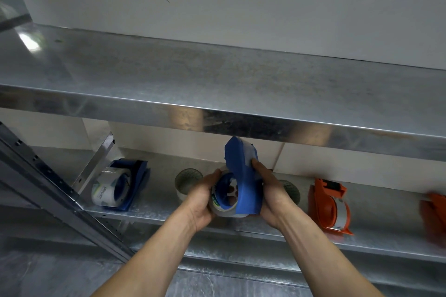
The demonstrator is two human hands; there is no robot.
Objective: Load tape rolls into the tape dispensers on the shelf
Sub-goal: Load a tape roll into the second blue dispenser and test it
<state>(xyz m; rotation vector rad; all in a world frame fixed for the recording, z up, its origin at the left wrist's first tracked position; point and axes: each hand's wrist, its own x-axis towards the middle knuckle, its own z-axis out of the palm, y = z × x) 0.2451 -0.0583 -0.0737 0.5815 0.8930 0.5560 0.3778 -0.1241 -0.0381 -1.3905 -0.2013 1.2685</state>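
Head view: right hand (270, 190) grips blue tape dispenser (243, 176) upright, steadying it; left hand (202, 198) wraps clear tape roll (223, 202), apparently seating it on the hub, just above the lower shelf (362, 246).

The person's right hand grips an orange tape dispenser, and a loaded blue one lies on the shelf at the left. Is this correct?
Only the colour is wrong: the head view shows the right hand gripping a blue dispenser. The loaded blue one does lie left.

On the lower shelf (156, 208) sit a loaded dispenser (120, 185) left, two rolls (187, 182) midway, two dispensers (329, 207) right.
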